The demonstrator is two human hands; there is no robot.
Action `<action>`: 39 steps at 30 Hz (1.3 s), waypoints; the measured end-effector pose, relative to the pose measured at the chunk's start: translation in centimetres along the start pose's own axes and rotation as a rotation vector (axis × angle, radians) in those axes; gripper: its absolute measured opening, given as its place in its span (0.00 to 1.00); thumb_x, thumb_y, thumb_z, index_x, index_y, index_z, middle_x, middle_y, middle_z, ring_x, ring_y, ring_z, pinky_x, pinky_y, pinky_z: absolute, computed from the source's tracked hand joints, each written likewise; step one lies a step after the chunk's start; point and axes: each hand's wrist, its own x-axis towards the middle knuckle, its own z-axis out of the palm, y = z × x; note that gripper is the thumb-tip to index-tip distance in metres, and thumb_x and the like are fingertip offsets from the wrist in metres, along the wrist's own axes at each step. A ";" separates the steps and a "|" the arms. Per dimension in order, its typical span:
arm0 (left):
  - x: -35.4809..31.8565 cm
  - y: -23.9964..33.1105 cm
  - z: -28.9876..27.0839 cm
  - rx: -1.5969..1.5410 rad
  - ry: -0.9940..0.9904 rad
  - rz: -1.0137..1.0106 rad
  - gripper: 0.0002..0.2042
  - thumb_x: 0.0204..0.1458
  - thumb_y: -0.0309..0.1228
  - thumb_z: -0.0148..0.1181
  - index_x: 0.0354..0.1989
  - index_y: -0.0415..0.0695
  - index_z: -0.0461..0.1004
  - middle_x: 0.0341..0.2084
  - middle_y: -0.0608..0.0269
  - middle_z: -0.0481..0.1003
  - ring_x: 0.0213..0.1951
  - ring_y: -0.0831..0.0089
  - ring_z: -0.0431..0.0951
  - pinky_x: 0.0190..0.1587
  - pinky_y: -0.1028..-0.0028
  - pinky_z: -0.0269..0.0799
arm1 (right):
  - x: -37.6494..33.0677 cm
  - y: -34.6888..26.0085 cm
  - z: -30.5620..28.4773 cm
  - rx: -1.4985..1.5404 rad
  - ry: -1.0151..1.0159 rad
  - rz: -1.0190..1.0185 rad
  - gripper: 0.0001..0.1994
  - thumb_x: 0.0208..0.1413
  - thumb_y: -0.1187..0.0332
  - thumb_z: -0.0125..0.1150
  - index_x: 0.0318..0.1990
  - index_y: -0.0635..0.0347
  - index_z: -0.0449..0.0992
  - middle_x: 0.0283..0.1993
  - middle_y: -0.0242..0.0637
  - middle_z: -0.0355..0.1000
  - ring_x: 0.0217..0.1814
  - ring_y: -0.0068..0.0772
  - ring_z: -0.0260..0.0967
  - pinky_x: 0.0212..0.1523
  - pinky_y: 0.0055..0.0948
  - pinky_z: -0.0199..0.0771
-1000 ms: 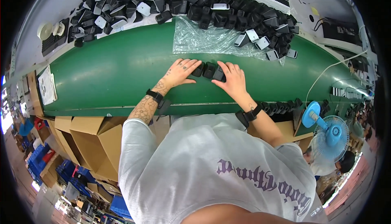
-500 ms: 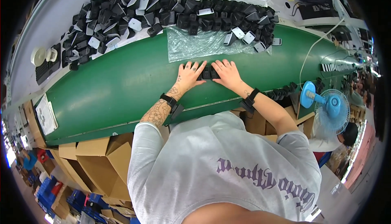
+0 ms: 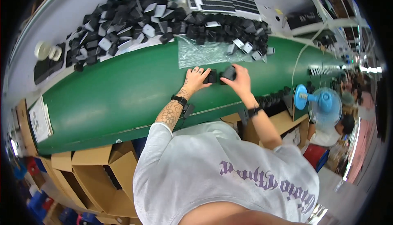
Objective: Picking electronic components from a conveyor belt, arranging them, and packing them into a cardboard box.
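On the green work surface (image 3: 135,77), my left hand (image 3: 196,79) rests with its fingers closed against small black plastic housings (image 3: 211,76); how many lie there is partly hidden. A little to the right, my right hand (image 3: 240,81) grips another black plastic housing (image 3: 228,73), tilted, between thumb and fingers. A gap of green surface shows between the two hands' pieces. Just beyond them lies a sheet of clear plastic film (image 3: 200,53).
A large heap of black and grey housings (image 3: 123,24) spreads along the far side. Behind it lie stacked dark striped panels (image 3: 223,0). A blue fan (image 3: 323,102) stands at right, near a white cable (image 3: 297,63). Open cardboard boxes (image 3: 92,163) sit below the front edge.
Both hands were together around a short row of black housings. My right hand has drawn away to the right with one housing; my left stays by the others. The view has shifted slightly.
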 end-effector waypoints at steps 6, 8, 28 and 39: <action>-5.3 -0.2 -9.4 -0.807 0.319 -0.841 0.40 0.42 0.49 0.75 0.62 0.45 0.66 0.49 0.49 0.75 0.53 0.56 0.74 0.57 0.59 0.70 | -5.0 -1.5 -1.5 0.789 0.018 0.310 0.27 0.54 0.71 0.70 0.60 0.67 0.67 0.52 0.39 0.72 0.52 0.32 0.70 0.56 0.32 0.69; -10.2 -0.3 -12.3 -1.227 0.644 -0.844 0.38 0.49 0.41 0.73 0.66 0.41 0.60 0.51 0.52 0.74 0.56 0.67 0.72 0.57 0.64 0.68 | -4.6 -1.0 0.3 1.058 -0.073 0.369 0.24 0.65 0.68 0.56 0.66 0.66 0.63 0.59 0.42 0.70 0.58 0.35 0.69 0.58 0.33 0.70; -83.2 7.5 -40.9 0.071 0.045 -1.962 0.39 0.36 0.60 0.70 0.54 0.45 0.72 0.47 0.45 0.78 0.48 0.47 0.77 0.51 0.57 0.74 | -35.2 -73.0 21.7 0.185 -1.741 -1.420 0.37 0.42 0.47 0.76 0.53 0.68 0.73 0.48 0.51 0.76 0.48 0.43 0.75 0.49 0.34 0.73; -96.8 0.3 -16.6 0.102 0.123 -2.033 0.39 0.40 0.56 0.68 0.63 0.55 0.66 0.48 0.60 0.75 0.56 0.59 0.68 0.47 0.47 0.69 | -50.4 -70.0 54.3 -0.093 -1.086 -1.964 0.40 0.40 0.45 0.74 0.59 0.58 0.69 0.55 0.42 0.71 0.59 0.47 0.66 0.53 0.46 0.71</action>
